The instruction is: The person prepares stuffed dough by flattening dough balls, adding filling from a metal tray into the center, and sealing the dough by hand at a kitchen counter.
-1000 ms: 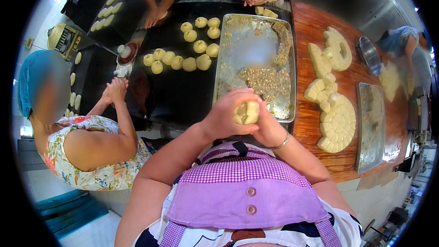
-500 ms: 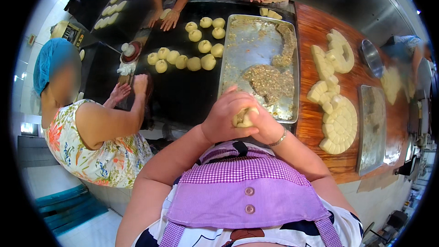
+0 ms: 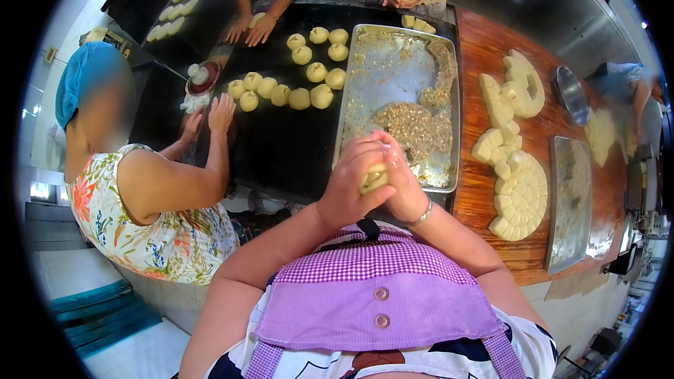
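Cupped between my two hands is a pale dough ball point(image 3: 374, 179), partly hidden by my fingers. My left hand point(image 3: 349, 177) wraps it from the left, its thumb across the front. From the right my right hand point(image 3: 405, 189) closes round it, with a bracelet at the wrist. Just beyond my fingers lies a metal tray point(image 3: 375, 56), smeared with grease. In it is a heap of brown, crumbly filling point(image 3: 414, 130), with a strip of it running up the right side. Several round filled dough balls point(image 3: 300, 98) stand on the dark worktop left of the tray.
Cut dough pieces point(image 3: 519, 196) lie in rings on the wooden board point(image 3: 470, 42), near a steel bowl point(image 3: 572, 95) and a second tray point(image 3: 570, 203). A co-worker in a blue cap point(image 3: 140, 189) works at my left; others work across the table and far right. Flattened dough pieces point(image 3: 168, 28) lie far left.
My hands have shifted slightly, and my right fingers now stand more upright against the dough ball. The co-worker on the left has opened a fist into a flat hand.
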Demonstrator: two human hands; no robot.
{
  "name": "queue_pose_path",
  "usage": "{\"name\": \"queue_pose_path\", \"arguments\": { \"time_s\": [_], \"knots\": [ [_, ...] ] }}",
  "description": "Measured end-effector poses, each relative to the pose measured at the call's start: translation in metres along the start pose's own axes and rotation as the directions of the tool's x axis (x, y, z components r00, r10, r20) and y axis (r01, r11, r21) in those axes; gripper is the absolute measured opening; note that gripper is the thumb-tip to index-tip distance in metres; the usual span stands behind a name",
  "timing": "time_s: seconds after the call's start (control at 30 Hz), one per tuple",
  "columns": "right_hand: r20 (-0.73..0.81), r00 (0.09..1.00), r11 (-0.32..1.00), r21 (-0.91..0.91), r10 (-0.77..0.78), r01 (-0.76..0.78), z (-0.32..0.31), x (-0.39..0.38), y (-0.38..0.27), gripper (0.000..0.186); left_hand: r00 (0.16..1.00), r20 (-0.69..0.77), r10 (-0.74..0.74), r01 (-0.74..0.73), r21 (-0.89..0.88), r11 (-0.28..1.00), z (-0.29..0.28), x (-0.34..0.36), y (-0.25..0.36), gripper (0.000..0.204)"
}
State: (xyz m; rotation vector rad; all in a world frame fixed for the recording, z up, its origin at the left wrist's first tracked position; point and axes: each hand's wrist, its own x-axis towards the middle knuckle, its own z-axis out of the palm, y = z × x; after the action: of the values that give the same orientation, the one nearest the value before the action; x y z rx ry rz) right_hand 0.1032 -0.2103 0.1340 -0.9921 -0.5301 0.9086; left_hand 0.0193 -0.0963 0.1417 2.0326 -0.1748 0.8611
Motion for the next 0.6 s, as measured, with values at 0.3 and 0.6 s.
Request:
{"name": "queue_pose_path", "arguments": {
  "time_s": [0.3,0.6],
  "knots": [
    [0.216,0.957,0.869,0.414,0.195,-0.271,-0.012,-0.011,0.003,0.057,0.912,0.109,-0.394,0.397,-0.468,0.789,-0.001,-0.01,0.007,0.025],
    [0.11,0.994,0.994,-0.106,0.003,0.008,-0.027,-0.02,0.037,0.053,0.944,0.082,-0.32,0.313,0.086,0.946,0.017,-0.032,0.024,0.061]
  ]
}}
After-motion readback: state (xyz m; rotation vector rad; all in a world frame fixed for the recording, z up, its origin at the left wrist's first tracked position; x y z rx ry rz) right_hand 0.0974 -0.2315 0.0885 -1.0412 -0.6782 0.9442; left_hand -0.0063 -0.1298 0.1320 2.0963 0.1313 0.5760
